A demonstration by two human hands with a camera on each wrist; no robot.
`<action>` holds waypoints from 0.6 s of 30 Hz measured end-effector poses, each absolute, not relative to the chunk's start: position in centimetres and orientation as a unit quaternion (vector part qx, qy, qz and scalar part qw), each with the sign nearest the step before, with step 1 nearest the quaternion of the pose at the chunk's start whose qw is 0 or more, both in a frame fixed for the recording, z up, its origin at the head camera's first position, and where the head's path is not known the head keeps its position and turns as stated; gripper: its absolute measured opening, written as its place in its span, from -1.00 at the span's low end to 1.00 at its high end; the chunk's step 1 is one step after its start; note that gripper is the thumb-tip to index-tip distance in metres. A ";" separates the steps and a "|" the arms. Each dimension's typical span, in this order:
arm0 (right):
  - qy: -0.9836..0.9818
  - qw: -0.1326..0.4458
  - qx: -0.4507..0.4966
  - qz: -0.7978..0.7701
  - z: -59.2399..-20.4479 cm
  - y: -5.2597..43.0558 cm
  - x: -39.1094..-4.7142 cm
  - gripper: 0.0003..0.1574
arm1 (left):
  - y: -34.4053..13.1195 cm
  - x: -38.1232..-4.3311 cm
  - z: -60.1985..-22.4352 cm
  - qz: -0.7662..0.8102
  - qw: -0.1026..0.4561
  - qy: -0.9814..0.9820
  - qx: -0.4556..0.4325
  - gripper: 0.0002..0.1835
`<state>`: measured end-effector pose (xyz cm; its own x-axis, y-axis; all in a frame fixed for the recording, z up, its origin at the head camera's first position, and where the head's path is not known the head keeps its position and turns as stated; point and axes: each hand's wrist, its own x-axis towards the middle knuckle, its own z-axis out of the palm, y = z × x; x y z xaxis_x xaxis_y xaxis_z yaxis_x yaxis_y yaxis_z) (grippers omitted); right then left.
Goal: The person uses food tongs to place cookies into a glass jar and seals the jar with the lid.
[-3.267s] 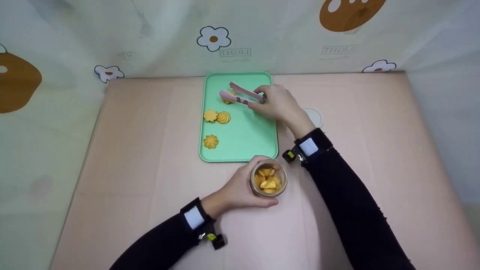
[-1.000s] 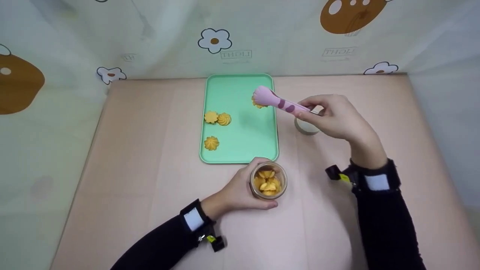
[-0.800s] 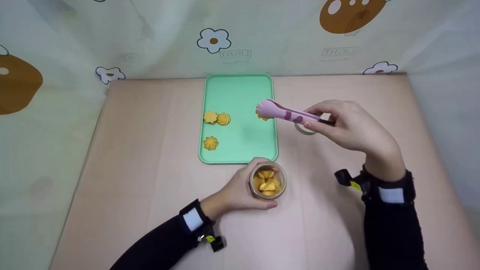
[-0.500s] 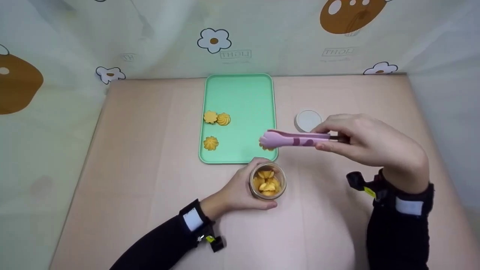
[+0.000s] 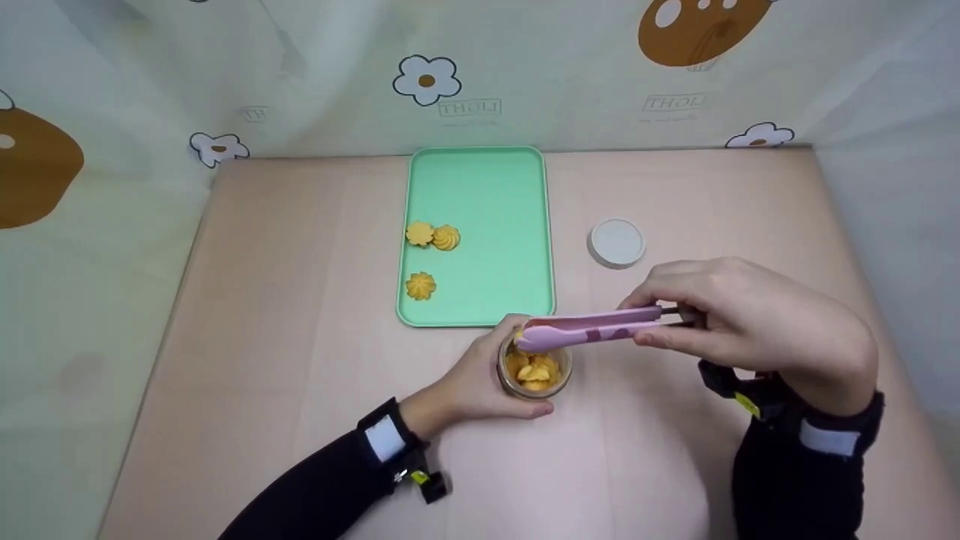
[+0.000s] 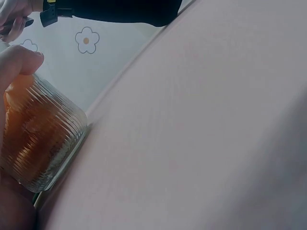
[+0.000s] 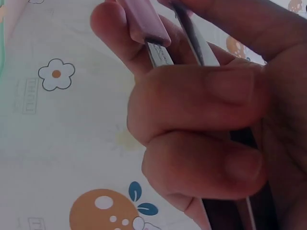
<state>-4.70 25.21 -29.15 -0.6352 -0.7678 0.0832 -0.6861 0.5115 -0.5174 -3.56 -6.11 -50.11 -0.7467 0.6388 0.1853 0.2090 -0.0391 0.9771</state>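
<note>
My left hand (image 5: 480, 379) is wrapped round a ribbed glass jar (image 6: 53, 129) that stands on the table, its mouth upward. Several yellow cookies (image 5: 536, 371) lie inside the jar. With my right hand (image 5: 735, 311) I grip pink tongs (image 5: 592, 328) by the metal end. The tips of the tongs are over the back part of the jar's mouth, and a bit of a cookie (image 5: 520, 339) shows at them. In the right wrist view, curled fingers (image 7: 192, 98) hold the tongs' metal arms.
Behind the jar lies a green tray (image 5: 495, 195). Along its left side are a flat-side-up cookie (image 5: 420, 232), a swirled cookie (image 5: 447, 238) touching it, and another cookie (image 5: 421, 286) nearer. A round white lid (image 5: 616, 243) rests right of the tray. A patterned curtain (image 5: 322, 82) hangs behind.
The tongs picked the far cookie off the tray, swung right, then came toward me with it to the jar's mouth. My left hand and the jar have stayed in place.
</note>
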 end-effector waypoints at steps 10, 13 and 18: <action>0.872 0.050 -0.424 -0.240 -29.0 24.6 -3.6 -0.80 | -6.2 -3.6 -50.1 0.652 0.168 0.671 0.311 -0.01; 0.878 0.040 -0.420 -0.225 -29.0 24.3 -3.1 -0.81 | -6.2 -3.6 -50.1 0.649 0.164 0.675 0.312 -0.02; 0.896 0.030 -0.399 -0.192 -29.0 23.6 -2.3 -0.83 | -6.1 -3.5 -50.1 0.641 0.160 0.681 0.315 -0.02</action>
<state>-2.33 23.56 -29.00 -0.6790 -0.7274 0.0992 -0.7041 0.6068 -0.3689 -3.54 -6.09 -50.07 -0.7500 0.6347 0.1862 0.2238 -0.0214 0.9744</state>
